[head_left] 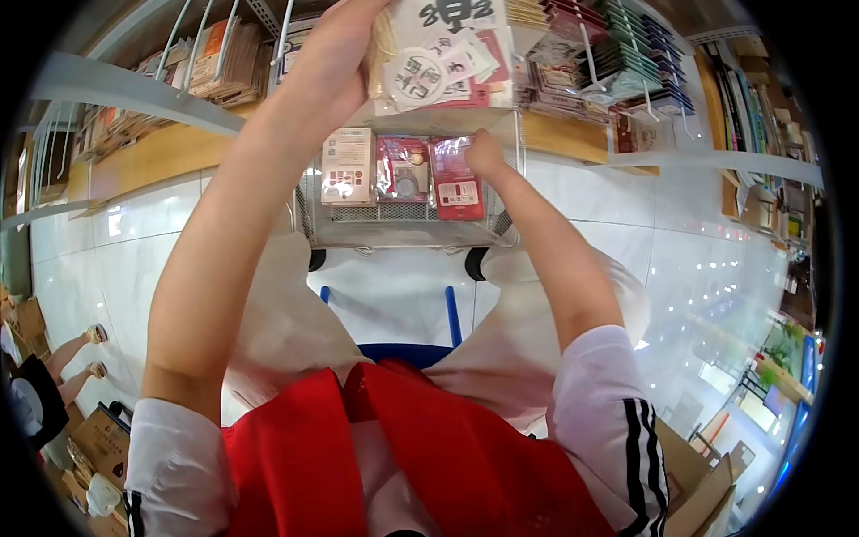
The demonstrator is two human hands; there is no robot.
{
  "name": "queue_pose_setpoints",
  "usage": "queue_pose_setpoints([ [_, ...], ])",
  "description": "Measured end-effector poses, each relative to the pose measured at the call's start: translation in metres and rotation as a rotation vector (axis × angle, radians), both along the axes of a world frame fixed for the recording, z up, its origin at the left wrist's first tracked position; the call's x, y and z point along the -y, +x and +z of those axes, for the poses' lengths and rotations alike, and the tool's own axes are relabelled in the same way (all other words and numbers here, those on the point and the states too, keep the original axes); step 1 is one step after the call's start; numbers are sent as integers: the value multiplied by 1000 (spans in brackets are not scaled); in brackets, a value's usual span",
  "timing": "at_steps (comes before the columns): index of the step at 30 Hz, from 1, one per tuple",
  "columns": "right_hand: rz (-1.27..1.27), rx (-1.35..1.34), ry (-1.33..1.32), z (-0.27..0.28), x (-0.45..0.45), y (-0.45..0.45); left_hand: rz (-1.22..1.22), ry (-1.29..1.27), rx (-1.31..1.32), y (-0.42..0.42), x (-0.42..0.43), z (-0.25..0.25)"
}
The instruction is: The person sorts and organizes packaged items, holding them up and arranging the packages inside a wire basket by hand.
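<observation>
Packs lie in a row in the mesh basket (403,234) between the person's knees: a pale pack (349,170) on the left, a pink pack (403,166) in the middle and a red pack (458,197) on the right. The right hand (485,157) is at the upper right edge of the red pack, touching it by the look of things; the fingertips are hidden, so one cannot tell whether they pinch it or only rest there.

Higher up, the left hand (346,58) is at the left side of a white pack (447,67), in front of the shelf (568,139) and above the basket's far end. That hand runs out of view at the top, so its grip cannot be told either.

The red pack looks glossy and flat, probably light, rather slippery and fairly stiff along its length; a thumb-and-finger pinch on a side edge should suit it. The white pack, with loose-looking printed pieces behind a clear front, seems light too, but its contents may slide or its corners crease if squeezed. Broad support on both faces near an edge would likely be kinder than a hard pinch at one corner.
</observation>
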State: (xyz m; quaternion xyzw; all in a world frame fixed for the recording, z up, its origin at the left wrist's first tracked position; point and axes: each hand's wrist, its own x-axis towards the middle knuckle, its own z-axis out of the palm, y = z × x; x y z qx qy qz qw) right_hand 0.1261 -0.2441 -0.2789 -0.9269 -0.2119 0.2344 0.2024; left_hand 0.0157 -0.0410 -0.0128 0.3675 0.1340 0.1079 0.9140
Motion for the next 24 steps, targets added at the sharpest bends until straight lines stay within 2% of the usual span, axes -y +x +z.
queue_pose_setpoints([
  [1,-101,-33,10,-10,-3,-4,27,6,-31,2,-1,1],
  [4,-136,77,50,-36,-1,-13,-12,-17,12,5,-4,5],
  [5,-149,17,-48,-41,1,-8,-9,-18,-13,7,-6,4],
  [8,-179,173,-25,-15,-7,-20,8,1,-55,5,-4,16],
  [11,375,366,-319,-2,-11,-30,16,-18,-84,10,-12,9],
  [14,556,275,-386,-15,-11,-52,58,36,-84,6,-7,18],
  [24,591,49,-686,-7,-11,-73,6,-36,-17,4,-10,9],
])
